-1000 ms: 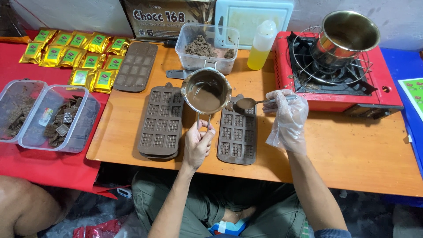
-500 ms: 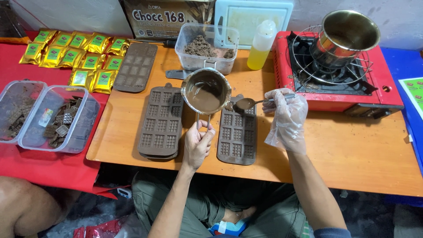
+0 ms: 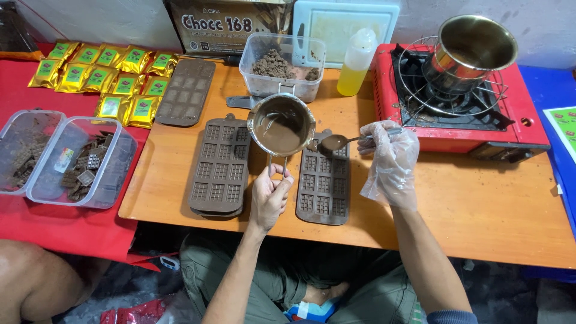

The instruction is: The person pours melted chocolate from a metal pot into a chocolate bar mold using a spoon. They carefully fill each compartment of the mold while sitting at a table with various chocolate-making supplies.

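1. Gripping the thin handle of a small metal pot (image 3: 282,125), the left hand (image 3: 269,195) is bare, fingers curled shut around the handle, thumb on top, forearm rising straight up from the lower edge of the view.
2. The pot sits just ahead of the left hand, held above the table (image 3: 474,204); it holds melted brown chocolate and tilts slightly toward the right hand.
3. The right hand (image 3: 390,159) wears a loose clear plastic glove. Its fingers are pinched together on the handle of a spoon (image 3: 336,142); the wrist is bent inward, forearm angled in from the lower right.
4. The spoon bowl, loaded with chocolate, points left of the right hand and lies just beside the pot rim, over the top end of a brown mould (image 3: 323,187).
5. That mould lies flat between the two hands, partly under the pot.
6. A stack of similar moulds (image 3: 219,168) lies just left of the left hand.
7. Ahead of the right hand: a red gas stove (image 3: 528,129) bearing a steel pot (image 3: 471,51).
8. Ahead of the left hand, beyond the small pot: a clear tub (image 3: 282,72) of brown crumbs and a yellow squeeze bottle (image 3: 355,63).
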